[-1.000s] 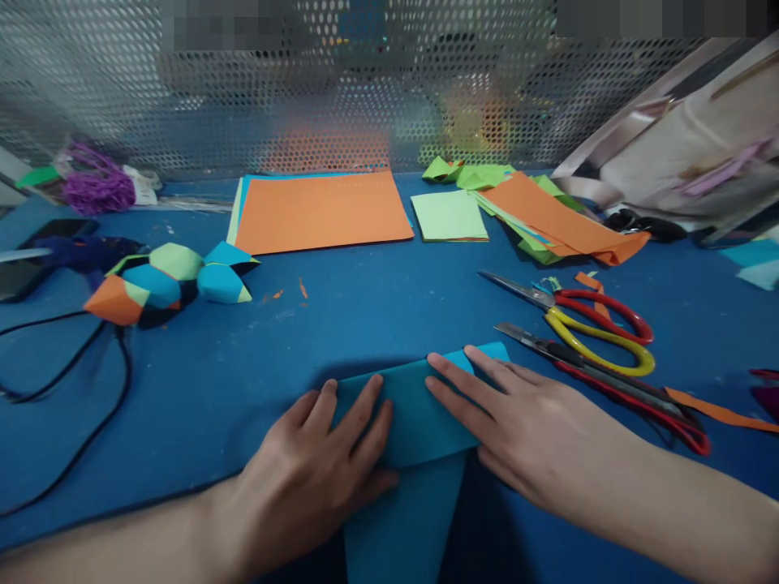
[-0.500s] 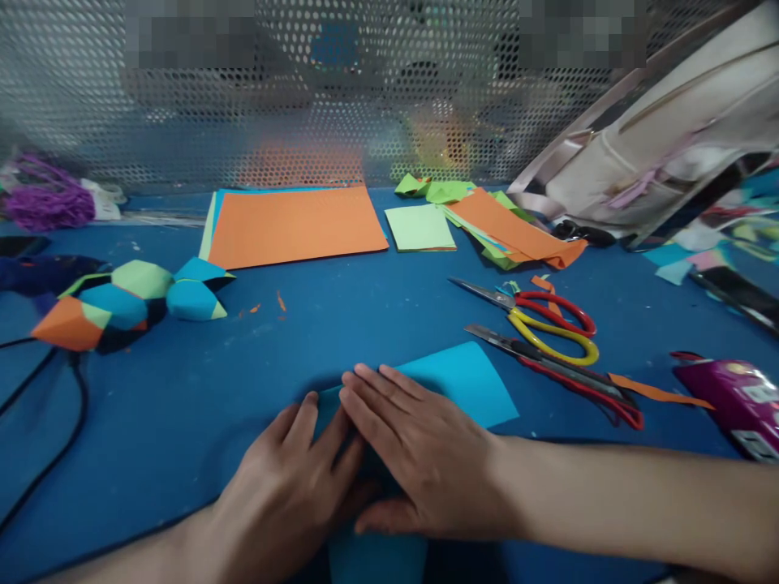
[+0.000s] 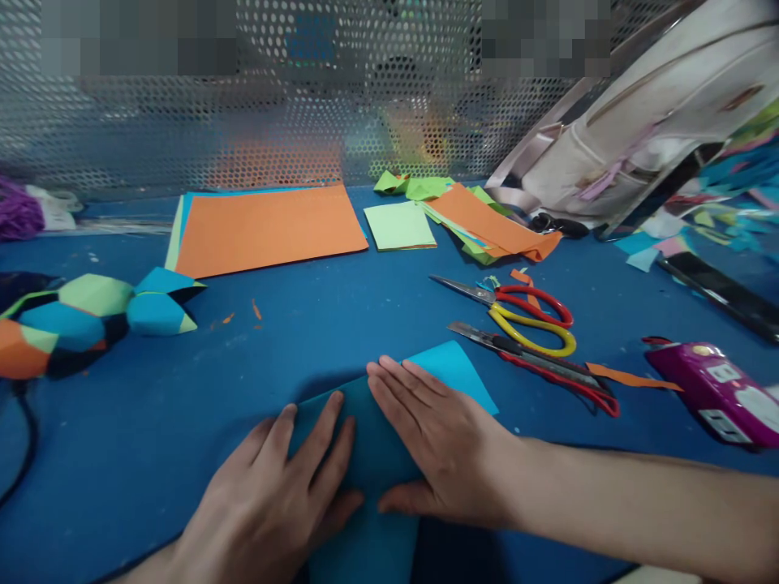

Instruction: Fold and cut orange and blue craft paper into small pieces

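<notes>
A folded sheet of blue paper (image 3: pixel 377 438) lies on the blue table, one part pointing up to the right and another down toward me. My left hand (image 3: pixel 273 478) rests on its left part with the fingers apart. Flat on the upper right part is my right hand (image 3: pixel 444 446), its fingers stretched out side by side and the thumb spread away. Both palms face down, and neither hand is closed round anything. Some of the paper is hidden beneath the hands.
Scissors (image 3: pixel 529 320) with red and yellow handles and a utility knife (image 3: pixel 541 365) lie to the right. Beyond them is a purple case (image 3: pixel 718 393). Orange sheets (image 3: pixel 273 231) and a pale green pad (image 3: pixel 400 225) lie at the back. A paper model (image 3: pixel 91 312) sits left.
My hands have moved apart: the right has slid up and right along the paper, the left has shifted left. More of the paper between them shows. The whole view has shifted slightly.
</notes>
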Demonstrator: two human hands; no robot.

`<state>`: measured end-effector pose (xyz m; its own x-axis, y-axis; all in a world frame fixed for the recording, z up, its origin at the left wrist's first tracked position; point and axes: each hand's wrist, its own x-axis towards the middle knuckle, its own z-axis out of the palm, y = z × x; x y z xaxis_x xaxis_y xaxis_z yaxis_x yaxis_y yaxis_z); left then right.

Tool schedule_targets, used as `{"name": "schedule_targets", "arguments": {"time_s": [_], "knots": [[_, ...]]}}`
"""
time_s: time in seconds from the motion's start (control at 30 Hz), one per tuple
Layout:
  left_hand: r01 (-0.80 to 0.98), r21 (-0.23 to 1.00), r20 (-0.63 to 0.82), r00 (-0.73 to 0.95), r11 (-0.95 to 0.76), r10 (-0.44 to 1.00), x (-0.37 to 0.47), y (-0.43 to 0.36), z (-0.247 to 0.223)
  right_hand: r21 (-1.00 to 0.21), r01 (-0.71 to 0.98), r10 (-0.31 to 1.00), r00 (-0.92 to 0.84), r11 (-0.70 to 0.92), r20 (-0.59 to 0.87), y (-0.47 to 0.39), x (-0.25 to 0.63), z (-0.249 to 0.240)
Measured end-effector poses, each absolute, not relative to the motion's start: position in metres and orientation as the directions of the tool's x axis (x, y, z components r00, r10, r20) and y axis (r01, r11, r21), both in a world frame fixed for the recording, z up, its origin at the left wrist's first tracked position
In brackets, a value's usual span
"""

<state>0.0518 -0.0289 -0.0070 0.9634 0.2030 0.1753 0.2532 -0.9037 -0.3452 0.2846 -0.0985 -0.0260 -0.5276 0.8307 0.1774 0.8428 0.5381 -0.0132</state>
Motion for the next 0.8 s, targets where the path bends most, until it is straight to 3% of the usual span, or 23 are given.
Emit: {"name": "schedule_targets", "arguments": {"time_s": [0.17, 0.37, 0.57, 0.8], "knots": [[0.234, -0.315, 0.119, 0.971, -0.92, 0.207, 0.046, -0.027, -0.013, -0.039, 0.875, 0.863, -0.469, 0.483, 0.189, -0.104, 0.308, -0.022], [0.232, -0.261, 0.098, 0.972, -0.937, 0.213, 0.048, -0.026, -0.012, -0.096, 0.947, 0.946, -0.292, 0.306, 0.14, -0.111, 0.33, -0.024], [0.247, -0.307, 0.122, 0.968, -0.919, 0.22, 0.048, -0.027, -0.009, 0.032, 0.967, 0.947, -0.255, 0.254, 0.196, -0.114, 0.33, -0.028], [0.377, -0.206, 0.239, 0.914, -0.903, 0.328, 0.053, -0.035, -0.019, 0.193, 0.964, 0.926, -0.234, 0.182, 0.295, -0.116, 0.324, -0.032]]}}
